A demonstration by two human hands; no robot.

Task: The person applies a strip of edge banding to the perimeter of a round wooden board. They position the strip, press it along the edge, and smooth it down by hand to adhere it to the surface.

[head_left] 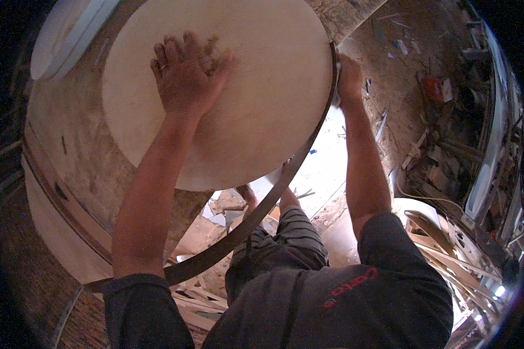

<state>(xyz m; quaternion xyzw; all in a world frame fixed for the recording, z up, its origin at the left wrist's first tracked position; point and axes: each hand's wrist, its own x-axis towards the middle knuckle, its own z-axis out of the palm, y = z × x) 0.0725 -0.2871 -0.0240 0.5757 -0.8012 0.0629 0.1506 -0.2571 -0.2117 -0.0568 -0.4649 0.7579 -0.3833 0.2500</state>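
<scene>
A pale round wooden panel [268, 110] lies flat before me. My left hand [187, 84] rests palm down on its upper left part, fingers spread, with a ring on one finger. At the panel's right rim my right hand [349, 80] is closed against a long dark flexible strip [266, 208]. That strip touches the rim near the right hand, then bends away below it and sweeps down toward my left arm. The right fingertips are partly hidden behind the strip and the panel's edge.
Beneath the panel is a worn wooden surface [81, 134]. A white curved piece [78, 41] stands at the upper left. Wood offcuts [454, 250] are heaped at the lower right, with scraps and debris over the floor [390, 35]. Bright light falls between my arms.
</scene>
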